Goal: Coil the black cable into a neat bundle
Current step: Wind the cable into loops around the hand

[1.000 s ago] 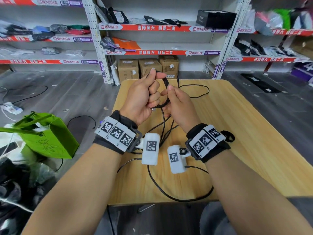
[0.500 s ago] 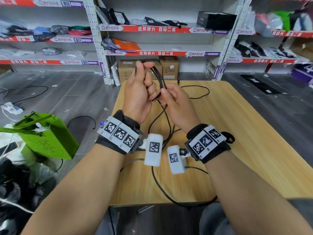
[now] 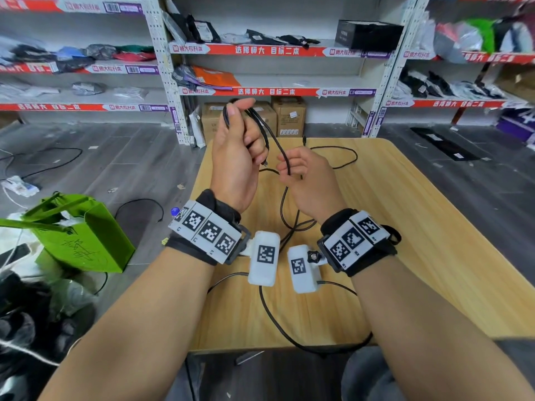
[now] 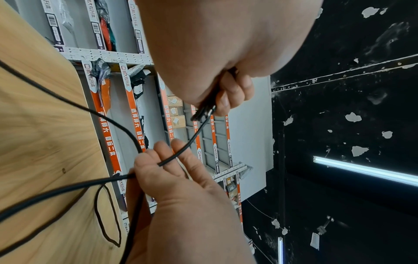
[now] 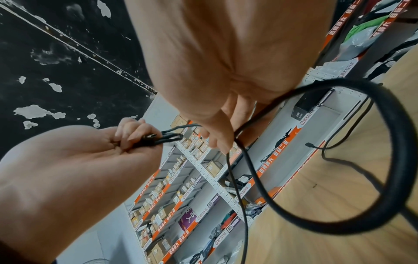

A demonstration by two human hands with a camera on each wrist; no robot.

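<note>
The black cable (image 3: 281,206) trails from both hands down onto the wooden table (image 3: 419,227). My left hand (image 3: 236,157) is raised above the table's far left edge and grips a few folded loops of it; in the left wrist view the loops (image 4: 203,110) stick out below its curled fingers (image 4: 235,89). My right hand (image 3: 309,180) sits lower and to the right, its fingers curled round a single strand (image 4: 192,141) leading up to the bundle. In the right wrist view the folded bundle (image 5: 162,140) shows in the left fist. The free plug end (image 3: 304,139) lies at the table's far edge.
A green bag (image 3: 84,235) stands on the floor left of the table, with loose wires (image 3: 139,202) near it. Shelving (image 3: 260,50) and cardboard boxes (image 3: 289,114) stand behind the table. Thin leads (image 3: 278,322) from the wrist cameras cross the table's near edge.
My left hand has risen with the folded loops. My right hand has drawn away, down and to the right along the strand, so the gap between the hands has widened.
</note>
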